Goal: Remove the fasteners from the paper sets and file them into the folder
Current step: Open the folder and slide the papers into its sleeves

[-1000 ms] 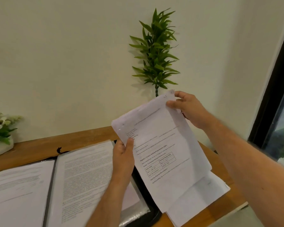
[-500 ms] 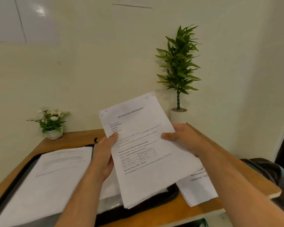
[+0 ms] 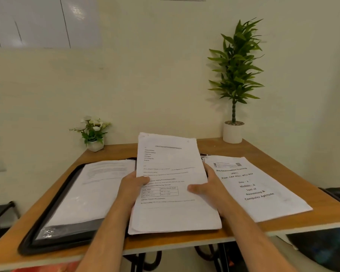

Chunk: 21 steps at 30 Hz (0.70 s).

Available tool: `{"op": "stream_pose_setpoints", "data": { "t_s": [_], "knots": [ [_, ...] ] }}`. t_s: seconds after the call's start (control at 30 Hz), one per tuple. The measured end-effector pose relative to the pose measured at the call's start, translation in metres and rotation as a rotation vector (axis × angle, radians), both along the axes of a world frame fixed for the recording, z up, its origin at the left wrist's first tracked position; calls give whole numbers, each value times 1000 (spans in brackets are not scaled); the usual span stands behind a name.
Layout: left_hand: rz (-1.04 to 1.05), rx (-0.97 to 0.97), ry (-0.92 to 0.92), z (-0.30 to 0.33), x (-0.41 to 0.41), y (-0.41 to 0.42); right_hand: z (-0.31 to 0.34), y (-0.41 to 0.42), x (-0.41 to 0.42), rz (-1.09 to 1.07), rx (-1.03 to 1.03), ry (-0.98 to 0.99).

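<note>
A printed paper set (image 3: pixel 169 169) is held squarely over the desk. My left hand (image 3: pixel 133 185) grips its left edge and my right hand (image 3: pixel 206 185) grips its right edge, thumbs on top. Under and to the left lies an open black folder (image 3: pixel 67 193) with a filed page in a clear sleeve. Another paper set headed "Pre Examination Training" (image 3: pixel 251 187) lies flat on the desk to the right. No fastener can be made out on the held set.
A wooden desk (image 3: pixel 279 161) stands against a pale wall. A small white flower pot (image 3: pixel 94 134) sits at the back left and a tall green plant in a white pot (image 3: pixel 234 130) at the back right. A dark bag (image 3: pixel 338 195) lies beyond the right edge.
The paper set came down from a tilted, raised position to level and square in front of me. My right hand slid from its top corner to its right edge. The view dropped lower.
</note>
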<state>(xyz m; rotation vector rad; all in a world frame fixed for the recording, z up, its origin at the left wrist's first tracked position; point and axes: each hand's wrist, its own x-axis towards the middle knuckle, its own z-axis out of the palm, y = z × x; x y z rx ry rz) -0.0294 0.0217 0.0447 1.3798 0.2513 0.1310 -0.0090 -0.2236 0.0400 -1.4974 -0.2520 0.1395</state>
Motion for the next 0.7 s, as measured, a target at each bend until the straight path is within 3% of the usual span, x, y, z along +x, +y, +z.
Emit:
{"op": "stream_pose_setpoints", "data": {
  "t_s": [0.13, 0.27, 0.53, 0.7],
  "knots": [
    [-4, -38, -3, -16, -9, 4, -18, 2, -2, -43, -53, -58],
    [-73, -86, -52, -23, -12, 9, -25, 1, -1, -7, 44, 29],
    [-41, 116, -81, -22, -12, 0, -32, -1, 4, -60, 93, 40],
    [-65, -11, -113, -19, -11, 2, -30, 0, 7, -81, 14, 7]
  ]
}}
